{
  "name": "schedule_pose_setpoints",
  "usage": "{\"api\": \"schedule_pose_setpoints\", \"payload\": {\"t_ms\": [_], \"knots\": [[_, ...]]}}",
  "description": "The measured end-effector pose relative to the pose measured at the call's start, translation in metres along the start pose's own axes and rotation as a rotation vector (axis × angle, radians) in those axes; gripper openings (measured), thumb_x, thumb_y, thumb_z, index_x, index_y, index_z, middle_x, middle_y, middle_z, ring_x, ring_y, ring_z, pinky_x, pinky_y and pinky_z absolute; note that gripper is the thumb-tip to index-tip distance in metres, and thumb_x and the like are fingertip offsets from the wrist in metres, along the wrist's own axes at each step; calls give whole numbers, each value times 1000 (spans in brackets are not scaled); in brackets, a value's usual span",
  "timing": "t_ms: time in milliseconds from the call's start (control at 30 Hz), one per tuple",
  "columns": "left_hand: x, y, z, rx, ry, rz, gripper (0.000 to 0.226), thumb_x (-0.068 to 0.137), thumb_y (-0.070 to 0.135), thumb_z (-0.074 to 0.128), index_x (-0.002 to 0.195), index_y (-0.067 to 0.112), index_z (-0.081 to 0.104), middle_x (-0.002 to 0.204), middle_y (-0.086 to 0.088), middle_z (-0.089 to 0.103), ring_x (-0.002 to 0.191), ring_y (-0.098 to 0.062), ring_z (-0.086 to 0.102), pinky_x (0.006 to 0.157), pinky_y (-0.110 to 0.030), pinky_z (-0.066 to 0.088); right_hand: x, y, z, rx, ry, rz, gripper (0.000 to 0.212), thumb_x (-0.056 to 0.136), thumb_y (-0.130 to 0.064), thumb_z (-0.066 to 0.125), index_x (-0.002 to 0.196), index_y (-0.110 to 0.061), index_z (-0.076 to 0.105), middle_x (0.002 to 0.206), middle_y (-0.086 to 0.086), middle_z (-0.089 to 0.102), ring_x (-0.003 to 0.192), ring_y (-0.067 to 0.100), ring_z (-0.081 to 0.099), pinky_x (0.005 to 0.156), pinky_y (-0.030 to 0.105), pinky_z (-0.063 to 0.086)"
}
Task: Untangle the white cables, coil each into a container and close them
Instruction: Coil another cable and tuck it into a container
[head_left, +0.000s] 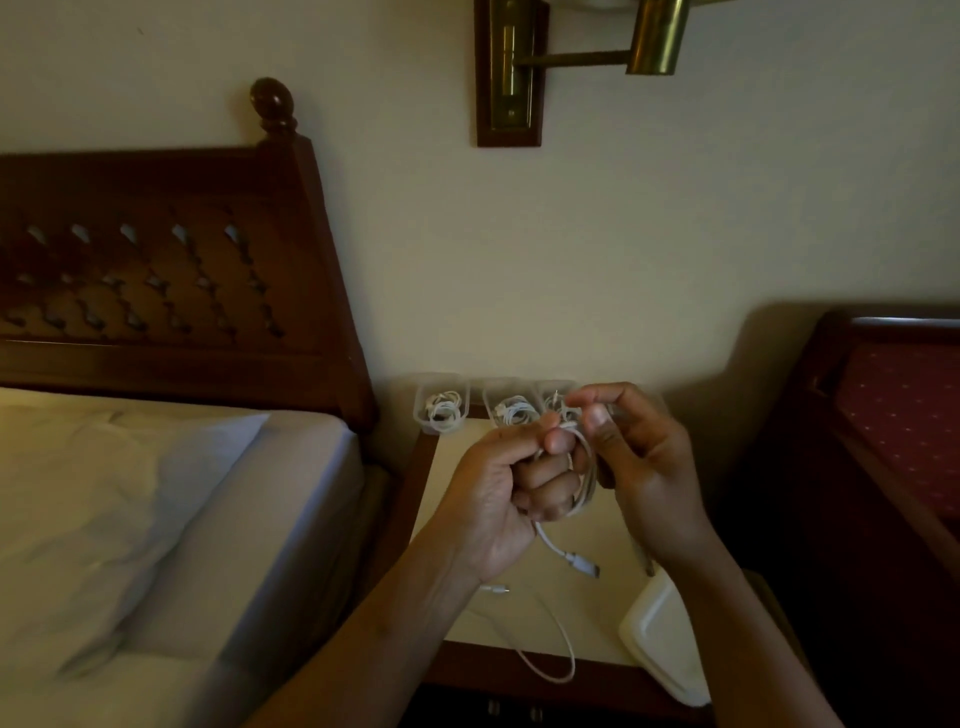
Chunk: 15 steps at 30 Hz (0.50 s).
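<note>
At the far left a bed (156, 519) with pale sheets lies under a dark carved headboard (156, 270). Just to its right stands a nightstand (597, 613) with a pale top. Along the nightstand's back edge, against the wall, three clear containers stand side by side, all without lids. The first container (441, 405) holds a coiled white cable, and the second container (511, 408) next to it holds another coil. The third container (555, 389) is mostly hidden behind the fingers; a few white strands show in it, but its contents cannot be made out. In front of the containers, above the nightstand, the left hand (509, 493) has its fingers curled round the held cable (584, 483), which is gathered into a loose oval coil of several loops. One end hangs below that hand and finishes in a white connector. The right hand (634, 457) pinches the top of the same coil between thumb and forefinger. Below the hands a loose cable (550, 639) lies uncoiled on the nightstand, running in one long bend to the front edge, its small plug beside the left wrist. At the nightstand's right front corner lies a white plastic lid (660, 634). Dark wooden furniture with red upholstery (904, 415) stands at the far right.
</note>
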<state>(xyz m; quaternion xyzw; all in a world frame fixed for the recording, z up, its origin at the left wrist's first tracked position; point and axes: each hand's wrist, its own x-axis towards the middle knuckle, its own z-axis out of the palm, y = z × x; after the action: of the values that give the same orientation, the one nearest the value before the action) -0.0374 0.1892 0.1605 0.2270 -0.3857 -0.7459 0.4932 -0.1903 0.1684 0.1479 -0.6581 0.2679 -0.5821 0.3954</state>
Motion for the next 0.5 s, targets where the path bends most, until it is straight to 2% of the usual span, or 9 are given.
{"api": "schedule_pose_setpoints", "payload": {"t_ms": [67,100,167,200,267,333,367,433,500], "knots": [[3,-3,0,-40,32,28,27,98,27,49,75,15,57,48,9,21,45,-10,12,45,-24,14,-3,0,0,-61,-25,-25,27,106,-12,45,119,-9,68,103,3,75,94,25,73,76,48,60],[3,-4,0,-53,36,37,28,99,27,49,75,15,57,47,9,23,44,-9,13,44,-23,14,-5,2,-2,-88,-43,-42,30,106,-10,44,123,-9,68,112,6,74,106,28,71,86,52,58],[3,-3,-3,-82,22,42,30,100,28,49,75,14,58,48,9,23,43,-8,13,42,-22,16,-7,5,-5,-210,-66,-83,31,106,-5,45,128,-9,65,118,5,72,112,27,69,93,47,57],[3,-2,-5,-94,10,53,30,100,29,50,75,14,59,49,9,22,43,-8,14,42,-22,16,-8,6,-6,-298,-67,-109,31,105,-1,48,129,-10,65,114,2,72,107,22,70,90,42,58],[4,2,-10,-98,4,114,26,99,28,54,78,13,59,50,9,24,42,-6,18,43,-22,17,-10,10,-8,-464,-37,-112,38,102,2,53,132,-19,64,92,-4,70,82,9,68,72,27,57],[8,5,-13,-71,38,199,23,98,26,55,81,11,57,50,10,29,41,-5,25,43,-21,22,-12,13,-5,-654,-7,-37,50,100,2,55,140,-28,55,79,-10,64,63,3,58,59,14,46],[11,6,-14,-46,63,239,23,101,25,53,83,11,56,51,8,30,42,-6,28,44,-22,25,-15,14,-2,-792,-47,2,57,98,2,56,146,-28,48,82,-10,64,60,0,55,56,12,42],[16,5,-16,24,128,310,28,106,23,45,84,10,56,53,5,28,44,-8,31,47,-24,29,-21,15,7,-1096,-174,55,71,94,-4,59,156,-24,34,105,-5,67,65,-1,52,53,12,39],[21,5,-20,84,193,351,33,108,23,43,82,9,57,55,3,27,45,-10,33,48,-25,31,-24,13,14,-1256,-257,80,79,91,-13,61,159,-24,22,127,-3,55,77,3,49,51,12,32]]}}
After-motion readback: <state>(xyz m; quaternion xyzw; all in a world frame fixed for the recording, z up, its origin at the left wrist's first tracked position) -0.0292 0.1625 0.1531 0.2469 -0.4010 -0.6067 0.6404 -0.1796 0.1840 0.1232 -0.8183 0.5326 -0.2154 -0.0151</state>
